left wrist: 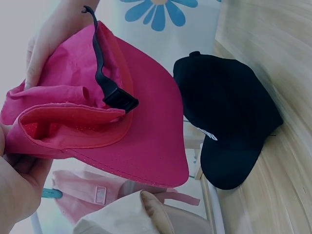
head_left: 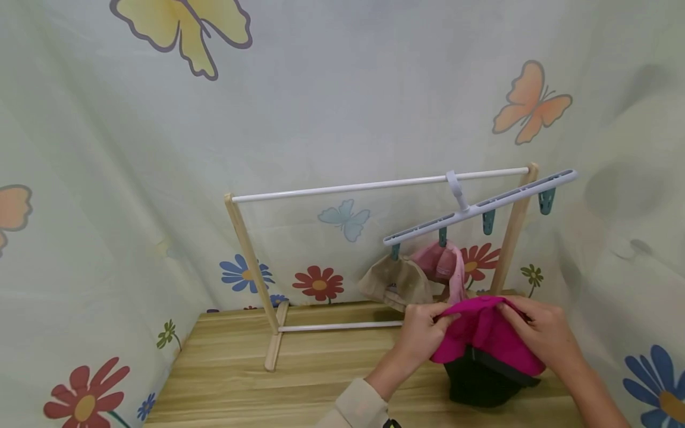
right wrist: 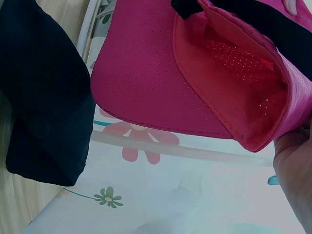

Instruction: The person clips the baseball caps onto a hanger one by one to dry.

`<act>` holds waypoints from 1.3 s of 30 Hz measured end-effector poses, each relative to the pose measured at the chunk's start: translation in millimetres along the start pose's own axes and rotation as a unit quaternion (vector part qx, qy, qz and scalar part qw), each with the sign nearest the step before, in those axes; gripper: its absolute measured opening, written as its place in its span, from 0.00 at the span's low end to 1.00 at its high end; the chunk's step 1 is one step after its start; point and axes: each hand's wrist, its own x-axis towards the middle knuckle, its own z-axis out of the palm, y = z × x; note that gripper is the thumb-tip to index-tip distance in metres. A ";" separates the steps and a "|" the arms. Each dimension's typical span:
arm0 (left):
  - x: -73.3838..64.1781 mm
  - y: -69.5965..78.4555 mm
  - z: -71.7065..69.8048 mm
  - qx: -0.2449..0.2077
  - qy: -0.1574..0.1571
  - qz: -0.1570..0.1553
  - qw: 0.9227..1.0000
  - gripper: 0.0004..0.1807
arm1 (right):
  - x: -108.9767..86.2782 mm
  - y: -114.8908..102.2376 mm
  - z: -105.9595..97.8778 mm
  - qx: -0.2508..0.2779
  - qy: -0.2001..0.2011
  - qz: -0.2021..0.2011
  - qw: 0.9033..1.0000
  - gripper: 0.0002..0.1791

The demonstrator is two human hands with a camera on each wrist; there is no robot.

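A magenta cap [head_left: 484,324] is held up between both hands. My left hand [head_left: 420,333] pinches one side of its crown, and my right hand [head_left: 546,333] grips the other, thumb on the fabric. In the left wrist view the cap's open underside shows, with a black strap and buckle [left wrist: 121,99] hanging loose across it. Below and behind it, a black cap [left wrist: 224,107] lies on the wooden table [head_left: 230,380]. Beyond the hands, a beige cap [head_left: 396,282] and a pink cap [head_left: 453,267] hang from teal clips on a pale hanger [head_left: 476,209].
The hanger hooks over the white top rod [head_left: 342,188] of a wooden rack and tilts, its right end higher. Two teal clips on its right half, one of them the end clip [head_left: 546,202], hold nothing. Patterned cloth walls [head_left: 342,119] enclose the table's back and sides.
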 end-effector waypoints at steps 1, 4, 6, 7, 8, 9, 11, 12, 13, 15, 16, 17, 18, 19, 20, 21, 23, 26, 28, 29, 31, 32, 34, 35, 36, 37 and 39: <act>0.3 0.3 0.4 0.003 0.001 0.003 1.000 0.08 | -0.2 0.2 -0.2 0.000 0.002 0.001 1.000 0.14; 0.9 1.5 0.9 0.004 -0.001 0.007 1.000 0.08 | -0.6 0.9 -0.3 0.004 0.008 0.000 1.000 0.14; 1.1 2.2 1.1 -0.002 -0.003 0.003 1.000 0.08 | -1.3 1.2 -0.3 0.010 0.012 -0.003 1.000 0.15; 1.3 2.5 1.2 -0.004 -0.005 0.000 1.000 0.08 | -1.7 1.3 -0.4 0.012 0.014 -0.004 1.000 0.15; 1.4 2.6 1.3 -0.004 -0.006 -0.002 1.000 0.08 | -2.0 1.3 -0.5 0.014 0.015 -0.004 1.000 0.14; 1.6 2.7 1.4 -0.005 -0.006 -0.004 1.000 0.08 | -2.3 1.3 -0.7 0.015 0.015 -0.004 1.000 0.14; 1.8 2.9 1.6 -0.006 -0.006 -0.008 1.000 0.08 | -2.8 1.1 -1.3 0.013 0.014 -0.002 1.000 0.14; 1.9 2.5 2.1 -0.005 -0.006 -0.007 1.000 0.08 | -3.0 1.0 -1.6 0.012 0.013 0.000 1.000 0.13; 1.9 2.3 2.4 -0.002 -0.005 -0.004 1.000 0.08 | -3.3 1.2 -1.7 0.011 0.012 0.001 1.000 0.13; 1.7 1.8 3.0 -0.003 -0.004 -0.002 1.000 0.08 | -3.9 1.1 -2.3 0.007 0.011 0.002 1.000 0.13; 1.6 1.8 3.3 -0.004 -0.005 -0.002 1.000 0.08 | -4.2 1.1 -2.8 0.005 0.010 0.001 1.000 0.14; 1.5 1.7 3.6 -0.006 -0.005 -0.002 1.000 0.08 | -4.5 1.2 -3.2 0.002 0.009 0.000 1.000 0.14; 1.3 1.5 3.9 -0.007 -0.005 -0.002 1.000 0.08 | -5.0 1.2 -3.8 0.001 0.008 0.000 1.000 0.14; 1.2 1.9 3.9 -0.007 -0.006 -0.002 1.000 0.08 | -5.3 1.1 -4.4 -0.001 0.007 0.000 1.000 0.15; 1.2 2.1 4.1 -0.008 -0.006 -0.004 1.000 0.08 | -5.4 0.8 -5.3 -0.003 0.004 0.001 1.000 0.15; 1.3 2.4 4.3 -0.008 -0.006 -0.004 1.000 0.08 | -5.5 0.8 -6.0 -0.004 0.003 0.002 1.000 0.15; 1.7 3.5 4.5 -0.005 -0.005 -0.001 1.000 0.09 | -5.5 1.2 -7.3 -0.005 0.001 0.004 1.000 0.15; 2.4 5.3 4.8 -0.002 -0.005 0.003 1.000 0.09 | -4.9 1.9 -8.8 0.000 -0.001 0.006 1.000 0.15; 2.9 6.9 5.0 0.000 -0.006 0.005 1.000 0.09 | -4.9 2.3 -10.1 0.006 -0.002 0.008 1.000 0.14; 3.2 7.6 5.2 0.001 -0.006 0.005 1.000 0.09 | -4.9 2.3 -10.7 0.010 -0.004 0.010 1.000 0.14; 3.9 8.9 5.8 0.000 -0.008 0.001 1.000 0.09 | -5.1 2.0 -12.3 0.016 -0.011 0.016 1.000 0.14; 4.4 9.2 6.3 0.000 -0.009 0.000 1.000 0.09 | -5.2 2.0 -13.2 0.018 -0.015 0.018 1.000 0.14; 5.4 9.8 7.2 0.002 -0.009 -0.003 1.000 0.09 | -5.3 1.8 -15.0 0.023 -0.023 0.024 0.999 0.15; 5.9 10.0 7.9 0.002 -0.009 -0.004 1.000 0.09 | -5.4 1.9 -15.7 0.023 -0.026 0.026 0.999 0.15; 6.5 10.1 8.6 0.005 -0.009 -0.003 1.000 0.09 | -5.5 2.0 -16.4 0.024 -0.029 0.028 0.999 0.16; 7.1 10.0 9.1 0.007 -0.008 -0.003 1.000 0.09 | -5.5 2.5 -17.1 0.025 -0.029 0.029 0.999 0.16; 8.2 10.2 10.3 0.012 -0.008 0.000 1.000 0.09 | -5.5 3.3 -17.7 0.024 -0.025 0.028 0.999 0.16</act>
